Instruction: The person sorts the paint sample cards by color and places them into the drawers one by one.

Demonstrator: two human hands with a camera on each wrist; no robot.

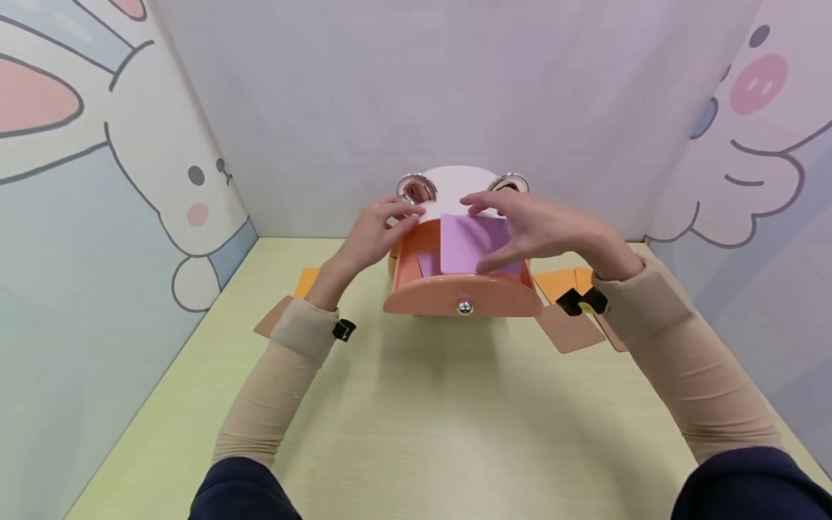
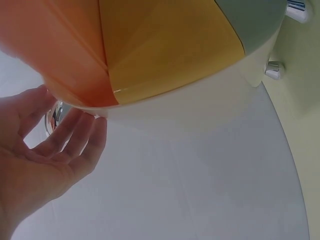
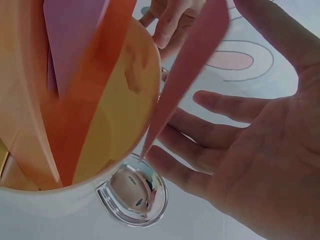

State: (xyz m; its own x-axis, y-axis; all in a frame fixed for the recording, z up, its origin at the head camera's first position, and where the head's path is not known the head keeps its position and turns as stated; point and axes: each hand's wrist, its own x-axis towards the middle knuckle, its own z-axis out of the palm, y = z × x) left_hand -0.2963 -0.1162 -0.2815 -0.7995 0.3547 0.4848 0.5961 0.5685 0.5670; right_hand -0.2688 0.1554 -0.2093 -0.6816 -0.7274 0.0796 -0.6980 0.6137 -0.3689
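hands loosely spread | left hand (image 1: pixel 380 231) at white-topped box (image 1: pixel 458 179) | right hand (image 1: pixel 536 227) around purple card (image 1: pixel 468 242) | yellow strap mark (image 1: pixel 587 308) unreadable

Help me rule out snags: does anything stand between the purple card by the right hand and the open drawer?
Nothing visible does. The purple card is by the right hand, over the orange drawer; the left hand is near its back left corner, outside that gap.
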